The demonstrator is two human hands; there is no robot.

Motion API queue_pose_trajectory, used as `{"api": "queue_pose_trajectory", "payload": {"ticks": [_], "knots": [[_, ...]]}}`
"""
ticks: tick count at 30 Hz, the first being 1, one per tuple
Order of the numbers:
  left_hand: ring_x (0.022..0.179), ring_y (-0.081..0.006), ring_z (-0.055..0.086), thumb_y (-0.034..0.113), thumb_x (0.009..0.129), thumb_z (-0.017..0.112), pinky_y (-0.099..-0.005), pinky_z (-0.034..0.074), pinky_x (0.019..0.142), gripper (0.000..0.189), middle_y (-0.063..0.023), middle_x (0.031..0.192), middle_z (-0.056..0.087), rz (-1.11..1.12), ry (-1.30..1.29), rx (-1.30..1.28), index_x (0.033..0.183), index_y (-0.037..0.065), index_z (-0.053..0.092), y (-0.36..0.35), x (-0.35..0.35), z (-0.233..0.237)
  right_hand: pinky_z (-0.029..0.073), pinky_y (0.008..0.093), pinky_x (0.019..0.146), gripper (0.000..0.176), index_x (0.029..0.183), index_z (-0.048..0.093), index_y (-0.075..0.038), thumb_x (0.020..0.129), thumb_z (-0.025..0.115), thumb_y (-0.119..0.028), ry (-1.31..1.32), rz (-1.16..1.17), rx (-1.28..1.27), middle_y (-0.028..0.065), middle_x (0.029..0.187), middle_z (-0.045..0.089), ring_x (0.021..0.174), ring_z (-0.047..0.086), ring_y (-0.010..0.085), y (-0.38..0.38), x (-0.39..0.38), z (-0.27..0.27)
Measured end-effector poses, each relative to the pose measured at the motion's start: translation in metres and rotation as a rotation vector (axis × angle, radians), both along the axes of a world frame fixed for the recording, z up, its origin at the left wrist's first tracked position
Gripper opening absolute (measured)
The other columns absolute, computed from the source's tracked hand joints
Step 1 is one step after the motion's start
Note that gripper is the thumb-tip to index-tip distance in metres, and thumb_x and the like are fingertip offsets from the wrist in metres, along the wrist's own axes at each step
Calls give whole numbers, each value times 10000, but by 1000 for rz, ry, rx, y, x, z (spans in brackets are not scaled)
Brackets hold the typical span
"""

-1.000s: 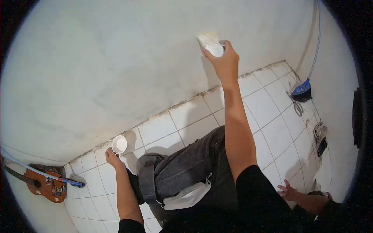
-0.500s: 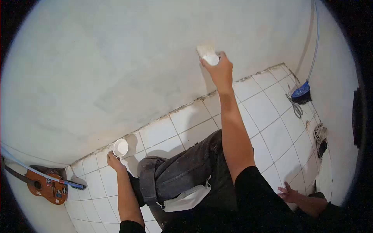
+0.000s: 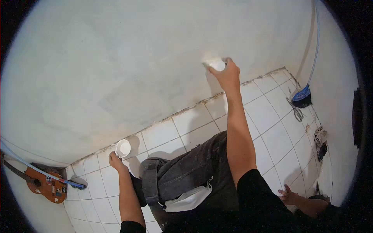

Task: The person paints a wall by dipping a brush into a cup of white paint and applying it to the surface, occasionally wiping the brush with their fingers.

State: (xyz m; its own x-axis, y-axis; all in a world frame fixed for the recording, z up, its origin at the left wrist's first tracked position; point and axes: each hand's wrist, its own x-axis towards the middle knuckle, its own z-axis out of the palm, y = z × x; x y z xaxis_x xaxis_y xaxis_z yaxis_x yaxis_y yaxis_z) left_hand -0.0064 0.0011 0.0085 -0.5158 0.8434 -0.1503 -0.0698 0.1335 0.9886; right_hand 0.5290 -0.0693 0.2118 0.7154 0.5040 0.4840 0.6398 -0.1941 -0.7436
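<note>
Right hand (image 3: 228,75) is shown closed round a white brush (image 3: 215,63) pressed to the wall (image 3: 116,70); left hand (image 3: 115,160) pinches a white cup (image 3: 123,147) on the floor (image 3: 272,116). Coating is judged well advanced; grey patches remain.

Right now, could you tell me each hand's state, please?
Left hand: closed on the white cup.
Right hand: closed on a white tool at the wall.

Wide flat white-coated paintbrush (image 3: 214,63): motion-blurred, bristle end against the pale wall (image 3: 116,58), above the tile line. Small round white cup (image 3: 123,147): upright, open top, low by the wall's foot over white floor tiles (image 3: 264,112).
</note>
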Motion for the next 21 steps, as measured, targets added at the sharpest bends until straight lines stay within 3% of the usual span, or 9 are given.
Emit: {"api": "queue_pose_trajectory", "payload": {"ticks": [2,4,5,9,11,14,17,19,21], "knots": [[737,-98,425,255,883,544,-272,347,637,174,29,840,509,59,10,33,942,105,608,-1,8,5,514,413,858,655,1132,570,86,692,833,-321,30,29,28,270,1035,660,984,650,385,2,1,9],[745,-98,427,262,882,545,-271,347,637,178,28,845,511,61,22,22,941,106,609,1,7,5,519,406,844,626,1125,577,72,696,833,-307,-62,-36,164,251,1027,667,960,656,377,0,-5,17],[752,-97,429,268,881,546,-270,347,637,182,27,850,513,61,30,15,940,108,609,1,7,4,515,406,845,616,1122,580,65,699,829,-309,94,35,214,241,1016,671,951,657,367,-6,-9,26],[762,-96,425,271,871,560,-264,344,636,169,29,857,508,30,18,34,915,112,595,0,7,4,516,404,836,603,1122,581,61,708,821,-306,67,10,300,240,1000,673,936,662,352,-5,-11,36],[762,-96,424,270,871,560,-264,344,635,167,32,855,506,48,5,26,916,113,592,-1,13,10,513,384,852,633,1114,593,72,699,820,-347,37,13,54,244,1042,671,984,663,330,5,-7,12],[761,-95,421,273,871,558,-263,343,635,171,33,850,498,43,-7,21,924,113,586,3,-1,-1,514,391,855,658,1117,590,70,685,824,-368,73,-7,-82,258,1036,667,988,658,352,23,-3,-30],[834,-132,451,307,851,565,-307,354,710,218,15,931,514,-4,-11,32,967,124,588,3,0,-3,526,429,832,623,1092,580,57,681,826,-343,131,17,-147,262,1015,661,967,652,390,20,-5,-39],[750,-98,420,285,868,558,-261,339,625,224,22,844,483,68,20,22,975,94,606,0,8,6,540,458,801,560,1016,582,46,669,828,-318,89,-2,-233,255,986,660,932,655,407,17,-3,-50],[749,-100,422,287,867,558,-263,340,622,234,19,843,483,64,20,27,986,91,609,0,7,5,541,456,800,550,998,590,43,660,829,-318,96,22,-304,252,987,661,929,656,406,18,3,-71]]}}
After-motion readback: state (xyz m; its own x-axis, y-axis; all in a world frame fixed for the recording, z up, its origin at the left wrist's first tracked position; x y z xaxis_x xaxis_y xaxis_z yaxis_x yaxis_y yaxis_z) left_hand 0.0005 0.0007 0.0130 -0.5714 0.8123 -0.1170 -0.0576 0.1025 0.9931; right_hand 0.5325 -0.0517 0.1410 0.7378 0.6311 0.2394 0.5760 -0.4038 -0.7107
